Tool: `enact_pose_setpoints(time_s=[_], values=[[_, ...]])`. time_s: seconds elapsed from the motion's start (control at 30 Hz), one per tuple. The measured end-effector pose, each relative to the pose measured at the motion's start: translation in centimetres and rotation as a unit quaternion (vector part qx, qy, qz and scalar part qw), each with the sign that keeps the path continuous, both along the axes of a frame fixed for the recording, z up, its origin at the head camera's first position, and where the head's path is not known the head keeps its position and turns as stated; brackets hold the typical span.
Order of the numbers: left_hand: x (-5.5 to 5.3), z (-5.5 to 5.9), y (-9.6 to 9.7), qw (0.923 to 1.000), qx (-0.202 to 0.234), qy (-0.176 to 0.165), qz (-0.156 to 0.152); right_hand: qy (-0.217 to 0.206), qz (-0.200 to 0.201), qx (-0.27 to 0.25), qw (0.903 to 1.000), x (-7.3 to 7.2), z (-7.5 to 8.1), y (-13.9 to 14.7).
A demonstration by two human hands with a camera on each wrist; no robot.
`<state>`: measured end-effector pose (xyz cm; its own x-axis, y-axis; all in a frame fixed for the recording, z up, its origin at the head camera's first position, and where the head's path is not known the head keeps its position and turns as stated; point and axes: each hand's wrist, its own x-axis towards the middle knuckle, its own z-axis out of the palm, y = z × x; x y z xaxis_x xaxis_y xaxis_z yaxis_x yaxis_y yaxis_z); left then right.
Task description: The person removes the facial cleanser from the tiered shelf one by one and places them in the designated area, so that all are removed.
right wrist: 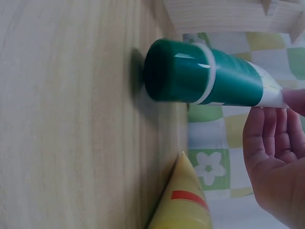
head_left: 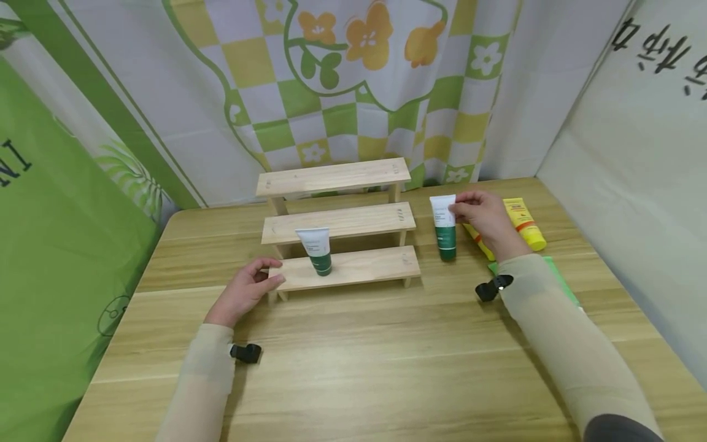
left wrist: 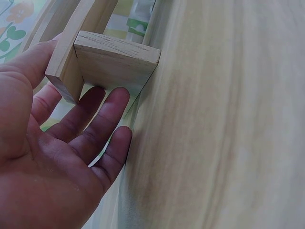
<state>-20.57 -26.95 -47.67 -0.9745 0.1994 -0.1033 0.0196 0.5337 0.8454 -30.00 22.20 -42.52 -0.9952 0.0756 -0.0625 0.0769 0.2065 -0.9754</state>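
My right hand [head_left: 486, 218] pinches a white-and-green squeeze tube [head_left: 445, 227] by its flat white end. The tube hangs upright, green cap down, close over the table right of a three-step wooden display stand [head_left: 353, 270]. In the right wrist view the tube's green cap [right wrist: 167, 71] shows a shadow beside it on the wood. My left hand [head_left: 245, 288] holds the left end of the stand's lowest step, thumb and index finger either side of it; the other fingers extend loosely below the board [left wrist: 69, 62]. A second white-and-green tube [head_left: 317, 250] stands cap down on that lowest step.
Yellow tubes with red bands [head_left: 523, 224] lie on the table beyond and beside my right hand. A green item [head_left: 560, 279] lies partly hidden under the right forearm. A checked, flowered curtain [head_left: 353, 116] hangs behind the wooden table [head_left: 353, 380].
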Motion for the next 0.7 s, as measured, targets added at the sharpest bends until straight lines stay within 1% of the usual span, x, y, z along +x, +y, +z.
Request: enact_pose_setpoints(time_s=[0.17, 0.33, 0.4, 0.6, 0.67, 0.7], values=[[0.0, -0.1, 0.0, 1.0, 0.0, -0.001, -0.001, -0.026, -0.019, 0.023, 0.9992, -0.9, -0.6, 0.2], [0.0, 0.1, -0.1, 0.9999, -0.012, -0.006, 0.003, -0.061, -0.019, 0.06, 0.9961, -1.7, -0.6, 0.1], [0.1, 0.4, 0.0, 0.9999, -0.011, -0.009, 0.004, -0.071, -0.017, 0.074, 0.9946, -2.1, -0.4, 0.0], [1.0, 2.5, 1.0, 0.9999, -0.009, -0.01, -0.006, -0.083, -0.009, 0.092, 0.9922, -2.7, -0.2, 0.0], [1.1, 2.7, 1.2, 0.9999, -0.012, -0.01, -0.006, -0.088, -0.013, 0.088, 0.9922, -2.7, -0.2, 0.2], [1.0, 2.6, 1.1, 0.9998, -0.012, -0.012, -0.005, -0.087, -0.016, 0.089, 0.9921, -2.7, -0.2, 0.3]])
